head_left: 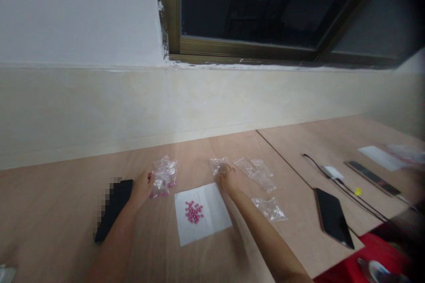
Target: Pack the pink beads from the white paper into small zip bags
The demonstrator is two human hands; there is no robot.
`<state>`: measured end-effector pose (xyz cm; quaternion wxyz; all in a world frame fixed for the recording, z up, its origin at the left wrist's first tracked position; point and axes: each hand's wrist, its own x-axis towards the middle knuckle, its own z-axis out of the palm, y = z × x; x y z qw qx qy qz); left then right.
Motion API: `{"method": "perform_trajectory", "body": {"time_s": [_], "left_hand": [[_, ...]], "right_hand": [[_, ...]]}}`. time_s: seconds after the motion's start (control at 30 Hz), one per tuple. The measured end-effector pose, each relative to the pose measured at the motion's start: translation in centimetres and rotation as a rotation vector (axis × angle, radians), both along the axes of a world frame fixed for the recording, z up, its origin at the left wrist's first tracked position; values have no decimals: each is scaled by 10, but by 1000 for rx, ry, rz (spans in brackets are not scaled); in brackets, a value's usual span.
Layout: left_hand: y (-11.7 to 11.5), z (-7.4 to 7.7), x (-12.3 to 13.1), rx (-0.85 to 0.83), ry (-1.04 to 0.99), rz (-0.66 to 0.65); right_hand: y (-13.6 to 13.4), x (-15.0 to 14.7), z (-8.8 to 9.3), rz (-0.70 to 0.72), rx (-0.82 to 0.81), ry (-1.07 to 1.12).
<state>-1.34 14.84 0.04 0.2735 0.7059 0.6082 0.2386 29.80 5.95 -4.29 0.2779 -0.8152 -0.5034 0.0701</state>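
Observation:
My left hand (143, 185) pinches the edge of a clear zip bag (161, 184) with some pink beads at its bottom. Just behind that bag lie more clear bags (165, 163), and pink beads show there too. My right hand (229, 178) has its fingers closed at a small clear plastic bag (217, 166) that looks flat and without beads. Between my arms, a white paper sheet (212, 212) rests on the table with a loose cluster of pink beads (194, 212) on its left half.
Several clear bags (257, 172) lie right of my right hand, another bag (269, 209) nearer. A dark phone-like slab (114, 210) is beside my left forearm. At right are a phone (333, 216), a white adapter (333, 172) with cables and another phone (372, 177). A wall rises behind the table.

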Motion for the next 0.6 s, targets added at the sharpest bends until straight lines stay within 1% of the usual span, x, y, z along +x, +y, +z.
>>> {"method": "perform_trajectory", "body": {"time_s": [0.07,0.17,0.3,0.4,0.47,0.5,0.6], "left_hand": [[0,-2,-1,49,8,26],[-8,-1,-9,110,21,67],[-30,3,-24,217,9,103],[-48,4,-31,275,-25,92],[-58,5,-32,255,-53,85],[-62,7,-31,243,-73,89],[-78,15,-23,210,-148,105]], "right_hand": [[7,-3,-2,1,-8,-14],[8,-7,-1,-11,6,-15],[-5,-7,5,-39,70,15],[-23,-6,13,-83,139,48],[-36,-9,21,-87,225,163],[-44,-12,25,-76,273,268],[-67,-30,40,-12,364,719]]}}
